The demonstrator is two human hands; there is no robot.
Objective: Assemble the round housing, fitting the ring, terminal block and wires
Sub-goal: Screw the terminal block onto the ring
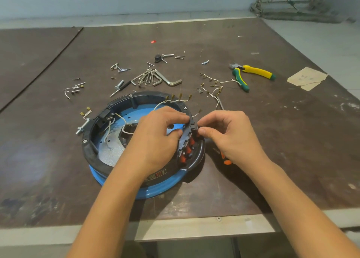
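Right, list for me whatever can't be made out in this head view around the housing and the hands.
- Label on the housing near rim: head view, left hand and forearm cover most of it; text unreadable.
- Orange-and-black object beside the housing: right hand hides most of it.
- Terminal block: both hands' fingertips hide its upper end.
- Loose screws: too small to tell types.

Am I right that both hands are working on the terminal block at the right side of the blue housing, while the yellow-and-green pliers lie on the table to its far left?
Not quite: the head view shows the pliers on the table's far right, not left. The rest holds: the left hand and right hand both work on the terminal block at the right side of the blue housing.
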